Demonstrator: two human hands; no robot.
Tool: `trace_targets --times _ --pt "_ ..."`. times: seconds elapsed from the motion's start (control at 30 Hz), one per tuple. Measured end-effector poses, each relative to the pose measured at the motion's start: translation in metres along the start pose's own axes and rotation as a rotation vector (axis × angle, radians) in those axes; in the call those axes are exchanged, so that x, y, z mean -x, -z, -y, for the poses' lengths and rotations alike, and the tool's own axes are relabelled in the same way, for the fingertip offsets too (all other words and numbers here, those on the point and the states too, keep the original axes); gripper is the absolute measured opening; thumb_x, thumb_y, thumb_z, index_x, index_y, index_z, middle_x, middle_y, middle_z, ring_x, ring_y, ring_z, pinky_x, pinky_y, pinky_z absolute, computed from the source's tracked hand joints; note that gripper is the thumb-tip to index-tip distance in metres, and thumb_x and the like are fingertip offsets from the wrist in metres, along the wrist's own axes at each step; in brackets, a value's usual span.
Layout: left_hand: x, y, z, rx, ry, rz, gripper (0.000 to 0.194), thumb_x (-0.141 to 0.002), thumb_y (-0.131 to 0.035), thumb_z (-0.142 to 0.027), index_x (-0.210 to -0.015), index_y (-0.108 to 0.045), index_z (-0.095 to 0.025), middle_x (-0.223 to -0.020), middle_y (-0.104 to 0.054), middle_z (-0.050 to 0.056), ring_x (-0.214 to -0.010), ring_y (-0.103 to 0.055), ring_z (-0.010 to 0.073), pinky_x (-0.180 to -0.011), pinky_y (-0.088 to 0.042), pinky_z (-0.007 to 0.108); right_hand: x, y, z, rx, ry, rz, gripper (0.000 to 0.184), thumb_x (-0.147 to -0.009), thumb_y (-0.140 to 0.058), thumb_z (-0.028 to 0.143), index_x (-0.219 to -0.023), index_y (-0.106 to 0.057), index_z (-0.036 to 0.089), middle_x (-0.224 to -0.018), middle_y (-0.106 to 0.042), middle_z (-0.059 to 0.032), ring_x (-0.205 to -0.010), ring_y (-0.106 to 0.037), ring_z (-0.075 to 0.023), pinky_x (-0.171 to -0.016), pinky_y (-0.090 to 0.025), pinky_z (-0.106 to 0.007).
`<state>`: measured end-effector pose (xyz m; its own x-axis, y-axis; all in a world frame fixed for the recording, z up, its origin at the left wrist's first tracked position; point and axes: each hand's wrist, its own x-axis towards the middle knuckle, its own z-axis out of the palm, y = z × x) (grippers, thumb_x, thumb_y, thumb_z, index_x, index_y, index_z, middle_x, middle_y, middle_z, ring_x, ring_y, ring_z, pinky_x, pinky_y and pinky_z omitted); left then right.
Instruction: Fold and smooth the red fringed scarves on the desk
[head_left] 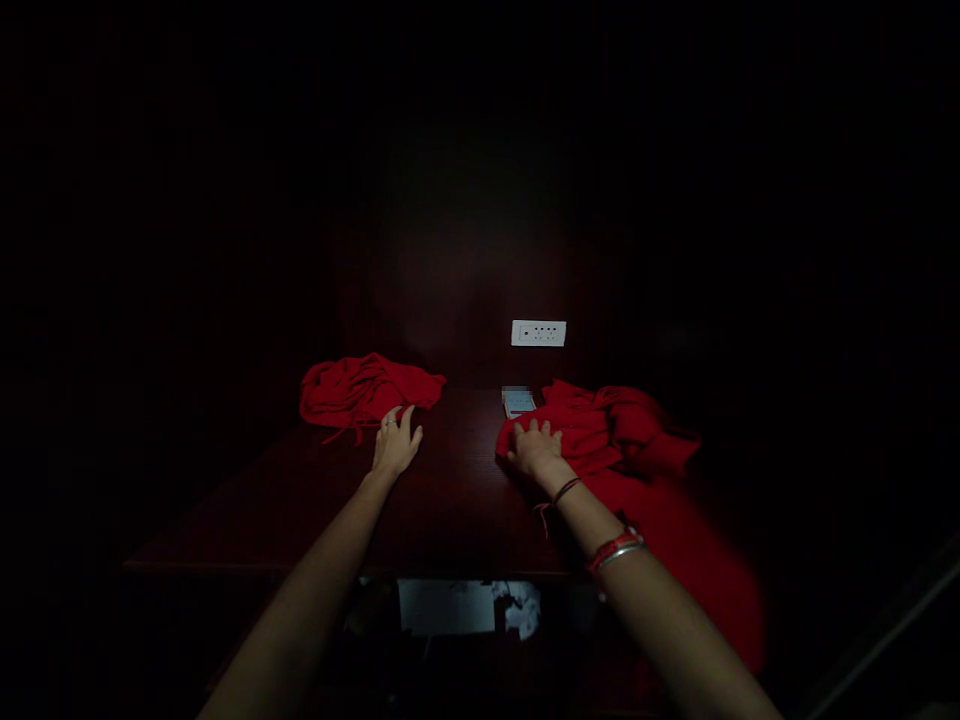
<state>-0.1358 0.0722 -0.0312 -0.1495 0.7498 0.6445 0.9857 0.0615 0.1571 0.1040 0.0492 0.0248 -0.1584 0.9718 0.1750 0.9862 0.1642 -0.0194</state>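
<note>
My left hand (pixel 397 443) is on the dark table with its fingers apart, the tips at the near edge of a crumpled red cloth (pixel 356 388). A thin red cord trails from that cloth. On the right, my right hand (pixel 536 447) lies with fingers spread on a second red cloth (pixel 600 425), pressing on its left part. This cloth is bunched at the back, and a smooth length of it hangs over the table's front edge. Neither hand has fingers wrapped round anything.
The dark reddish wooden table (pixel 450 500) ends at a dark wall. A white socket panel (pixel 538 333) is on the wall. Below it lies a small pale rectangular item (pixel 519 402), partly blurred. Under the table a pale sheet-like thing (pixel 447 607) shows. Surroundings are very dark.
</note>
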Motion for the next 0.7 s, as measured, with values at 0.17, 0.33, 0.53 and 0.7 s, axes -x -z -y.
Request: trace_targets --times 0.17,0.33,0.53,0.7 --pt "-0.001 -0.005 0.0 0.151 -0.047 0.062 0.041 -0.079 -0.034 -0.031 -0.116 -0.038 -0.015 -0.113 -0.037 0.012 -0.104 -0.039 0.0227 -0.086 -0.034 0.034 0.016 -0.003 -0.025 -0.021 -0.035 0.039 0.028 -0.077 -0.036 0.015 -0.099 -0.054 0.014 -0.095 -0.057 -0.0143 -0.091 -0.051 -0.0239 -0.074 -0.037 -0.036" --pt "-0.003 -0.005 -0.01 0.458 -0.149 0.117 0.041 -0.082 -0.026 -0.034 -0.115 -0.038 -0.014 -0.11 -0.044 0.008 -0.105 -0.04 0.0153 -0.091 -0.029 0.03 0.012 -0.02 0.007 -0.393 0.096 -0.201 0.031 -0.076 -0.032 0.008 -0.097 -0.053 0.014 -0.094 -0.058 -0.0079 -0.089 -0.053 -0.0151 -0.076 -0.038 -0.025" --pt "-0.009 -0.004 -0.008 0.735 -0.02 0.199 0.047 -0.082 -0.018 -0.036 -0.122 -0.027 -0.013 -0.119 -0.042 0.01 -0.108 -0.039 0.0136 -0.088 -0.033 0.028 0.006 -0.018 0.064 -0.9 0.65 -0.152 0.032 -0.079 -0.038 0.025 -0.109 -0.045 0.016 -0.106 -0.054 -0.0019 -0.095 -0.049 -0.008 -0.08 -0.036 -0.018" --pt "-0.01 -0.011 -0.004 0.465 -0.289 0.551 0.053 -0.066 -0.047 -0.035 -0.116 -0.04 -0.02 -0.116 -0.046 0.006 -0.107 -0.041 0.0194 -0.088 -0.032 0.031 0.004 0.014 0.021 -0.554 0.467 -0.344 0.038 -0.08 -0.035 0.034 -0.112 -0.043 0.017 -0.11 -0.049 -0.0062 -0.102 -0.042 -0.0137 -0.087 -0.03 -0.026"
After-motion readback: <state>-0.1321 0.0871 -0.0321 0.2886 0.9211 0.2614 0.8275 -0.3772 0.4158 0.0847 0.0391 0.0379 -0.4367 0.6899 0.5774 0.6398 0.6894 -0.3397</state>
